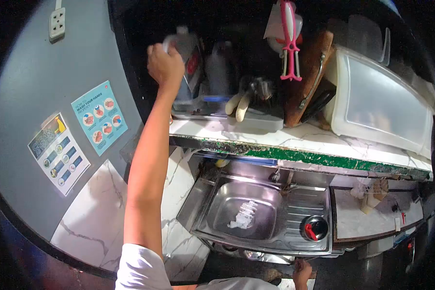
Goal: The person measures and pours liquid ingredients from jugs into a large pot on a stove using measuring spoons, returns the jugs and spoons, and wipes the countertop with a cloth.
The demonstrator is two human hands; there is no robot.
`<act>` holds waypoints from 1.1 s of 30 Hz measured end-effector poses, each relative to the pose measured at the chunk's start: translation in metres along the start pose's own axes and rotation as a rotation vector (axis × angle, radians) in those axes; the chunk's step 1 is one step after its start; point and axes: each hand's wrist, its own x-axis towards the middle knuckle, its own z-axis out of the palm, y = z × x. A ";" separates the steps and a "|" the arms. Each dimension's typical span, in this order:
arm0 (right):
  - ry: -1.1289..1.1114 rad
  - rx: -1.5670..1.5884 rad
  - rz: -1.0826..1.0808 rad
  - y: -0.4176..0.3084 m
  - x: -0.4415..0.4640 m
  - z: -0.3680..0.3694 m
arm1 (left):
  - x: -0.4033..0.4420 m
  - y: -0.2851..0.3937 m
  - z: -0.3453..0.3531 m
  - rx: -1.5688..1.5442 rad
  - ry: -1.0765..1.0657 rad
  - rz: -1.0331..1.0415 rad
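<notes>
The left hand [166, 65] was raised to the far left, fingers curled at the upper edge of a blurred container [192, 70] over the shelf [309, 137]; whether the grip pinched it could not be told. The arm [147, 193] was outstretched, apparently because the shelf stood high above the sink [269, 208]. The right hand [302, 271] was low at the near right, its grip unclear. 1 brown board [308, 72] stood tilted beside a plastic bin [382, 101], presumably to save room.
</notes>
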 end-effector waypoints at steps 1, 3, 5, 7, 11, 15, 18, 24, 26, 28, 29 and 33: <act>-0.017 0.005 0.007 -0.009 0.006 0.000 | 0.003 0.009 -0.019 -0.043 0.044 0.043; 0.016 -0.028 -0.154 -0.009 0.012 0.006 | 0.009 0.010 -0.047 -0.052 0.139 0.106; -0.108 0.039 0.020 -0.047 0.026 0.001 | 0.016 0.003 -0.092 0.212 0.018 0.308; -0.134 0.031 -0.109 -0.075 0.039 -0.009 | 0.035 -0.044 -0.122 0.403 -0.077 0.696; -0.063 0.423 -0.091 -0.169 0.070 -0.052 | -0.045 0.005 -0.212 -0.407 -0.211 0.200; -0.080 0.560 -0.212 -0.203 0.073 -0.082 | -0.139 0.039 -0.286 -0.824 -0.430 -0.166; -0.092 0.662 -0.114 -0.221 0.070 -0.098 | -0.224 0.053 -0.308 -0.971 -0.756 -0.428; 0.025 0.274 -0.086 -0.209 0.074 -0.071 | -0.416 0.109 -0.300 -1.001 -1.364 -0.622; 0.001 0.066 -0.034 -0.186 0.081 -0.043 | -0.469 0.110 -0.289 -0.893 -1.460 -0.519; -0.028 0.060 0.062 -0.157 0.091 -0.022 | -0.513 0.123 -0.278 -0.847 -1.412 -0.461; -0.004 0.034 0.062 -0.145 0.096 -0.018 | -0.534 0.128 -0.273 -0.843 -1.355 -0.470; -0.192 -0.082 0.263 -0.113 0.119 0.006 | -0.601 0.129 -0.256 -0.882 -1.245 -0.298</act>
